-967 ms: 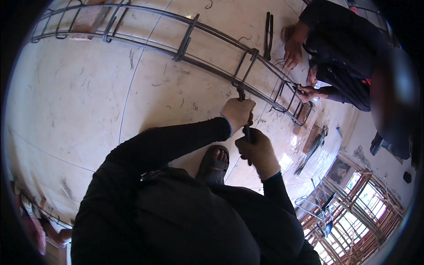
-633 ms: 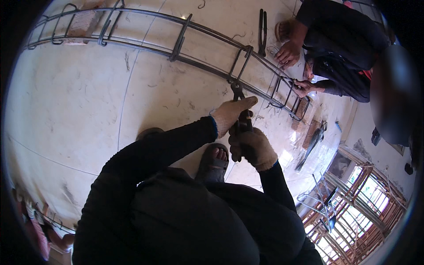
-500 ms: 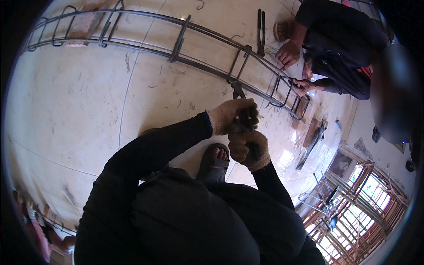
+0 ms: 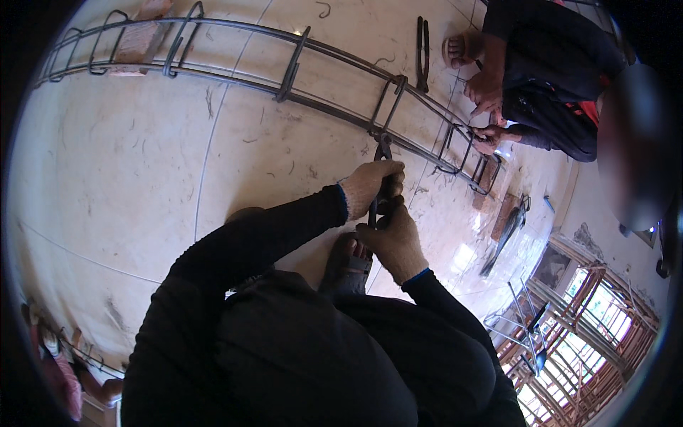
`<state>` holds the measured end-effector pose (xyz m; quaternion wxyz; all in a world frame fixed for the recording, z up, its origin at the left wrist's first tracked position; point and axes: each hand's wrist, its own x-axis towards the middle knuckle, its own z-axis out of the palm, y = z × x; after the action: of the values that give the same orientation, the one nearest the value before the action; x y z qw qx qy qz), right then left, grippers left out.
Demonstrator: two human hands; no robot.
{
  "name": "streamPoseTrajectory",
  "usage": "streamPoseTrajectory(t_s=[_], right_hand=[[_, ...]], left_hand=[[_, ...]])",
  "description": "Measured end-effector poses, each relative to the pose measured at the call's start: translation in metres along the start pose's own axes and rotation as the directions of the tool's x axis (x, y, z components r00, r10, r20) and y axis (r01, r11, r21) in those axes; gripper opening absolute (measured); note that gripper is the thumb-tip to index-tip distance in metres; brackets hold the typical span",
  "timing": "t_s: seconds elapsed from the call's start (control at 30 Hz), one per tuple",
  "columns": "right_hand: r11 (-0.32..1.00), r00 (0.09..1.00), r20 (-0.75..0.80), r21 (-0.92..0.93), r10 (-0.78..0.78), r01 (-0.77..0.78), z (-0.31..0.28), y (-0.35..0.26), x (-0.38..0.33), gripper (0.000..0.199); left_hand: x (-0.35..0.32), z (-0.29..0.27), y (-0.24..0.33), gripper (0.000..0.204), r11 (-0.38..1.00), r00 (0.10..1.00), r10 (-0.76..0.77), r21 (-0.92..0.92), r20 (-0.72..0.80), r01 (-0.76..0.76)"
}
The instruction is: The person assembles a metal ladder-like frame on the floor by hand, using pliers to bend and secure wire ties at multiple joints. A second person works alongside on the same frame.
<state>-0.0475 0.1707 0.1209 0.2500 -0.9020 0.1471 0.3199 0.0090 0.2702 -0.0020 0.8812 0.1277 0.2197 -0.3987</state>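
Observation:
Both my hands wear tan knit gloves and are closed on a pair of dark pincers [image 4: 383, 151]. My left hand [image 4: 371, 186] grips them higher up, nearer the jaws. Lower on the handles, my right hand [image 4: 398, 244] is wrapped round with its back turned up. The pincers' jaws touch the near lower bar of a long rebar cage [image 4: 313, 106], beside one of its square stirrups [image 4: 390, 102]. Any tie wire in the jaws is too small to make out. My fingers hide most of the handles.
At the upper right a co-worker squats, one hand [image 4: 488, 139] at the cage's end. Bricks [image 4: 486, 183] prop the cage. Long-handled pincers [image 4: 422, 55] lie beyond it; another dark tool [image 4: 509, 235] rests at right. Wire scraps litter the tiled floor [image 4: 128, 185]. My sandalled foot [image 4: 348, 263] is below my hands.
My right hand has turned over on the handles, its back now showing, and the pincers have rotated. My left hand has shifted slightly left. The co-worker's upper hand has moved to the right.

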Motion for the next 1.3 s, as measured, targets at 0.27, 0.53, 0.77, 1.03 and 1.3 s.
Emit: streamPoseTrajectory(t_s=[0.27,0.53,0.77,1.03,1.3], right_hand=[[0.979,0.997,-0.057,-0.195,0.044,-0.054,-0.006,-0.008,-0.004,0.096],[0.938,0.962,0.218,0.264,0.167,-0.223,-0.048,-0.013,0.0,0.058],[0.984,1.0,0.009,-0.173,-0.029,0.03,-0.031,-0.02,-0.016,0.094],[0.932,0.999,0.02,-0.363,0.028,-0.019,-0.028,-0.023,-0.009,0.078],[1.0,0.981,0.193,0.007,0.003,-0.004,-0.039,0.01,0.001,0.047]], left_hand=[[-0.011,-0.022,0.002,0.056,0.999,0.928,0.046,-0.037,0.37,-0.035],[-0.023,0.004,0.001,0.054,0.958,0.984,0.025,-0.286,0.174,0.026],[-0.014,0.008,-0.009,0.042,0.95,0.991,0.048,-0.312,0.129,-0.005],[-0.015,0.031,-0.014,0.039,0.989,0.986,0.084,-0.109,-0.144,-0.1],[-0.007,0.031,-0.013,0.043,0.97,0.974,0.169,0.199,-0.152,-0.138]])
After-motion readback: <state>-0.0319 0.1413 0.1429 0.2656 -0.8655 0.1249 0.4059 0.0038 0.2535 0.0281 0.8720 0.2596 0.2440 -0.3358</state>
